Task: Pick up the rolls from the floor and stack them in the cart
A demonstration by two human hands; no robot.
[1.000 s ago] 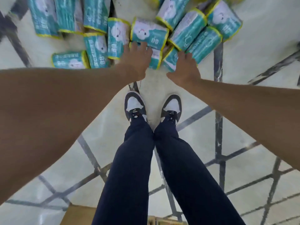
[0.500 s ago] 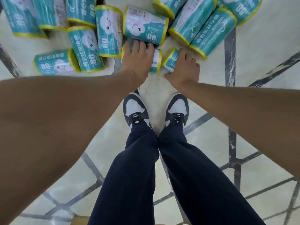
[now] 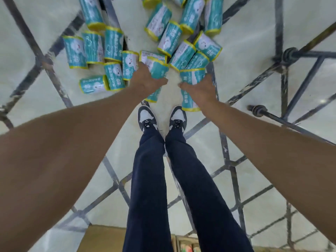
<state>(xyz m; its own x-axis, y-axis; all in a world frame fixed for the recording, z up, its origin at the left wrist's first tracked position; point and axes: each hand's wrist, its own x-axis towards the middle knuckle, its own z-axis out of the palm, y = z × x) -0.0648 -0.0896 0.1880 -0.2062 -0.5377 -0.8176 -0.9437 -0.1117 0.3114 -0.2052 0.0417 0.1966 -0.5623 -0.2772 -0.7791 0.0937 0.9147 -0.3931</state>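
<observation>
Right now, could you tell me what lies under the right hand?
The right hand grips a teal roll; beneath the wrist another roll lies on the floor. The hand hides its fingers.

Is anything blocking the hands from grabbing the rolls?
No. The left hand already grips one roll, and the right hand grips another roll. Nothing sits between them.

We read the number "80" on several teal rolls (image 3: pixel 116 78), for instance on the roll (image 3: pixel 129 64) beside the left hand (image 3: pixel 145 80) and on another roll (image 3: pixel 209 47) further off. Their smaller print is too blurred for us to read.
</observation>
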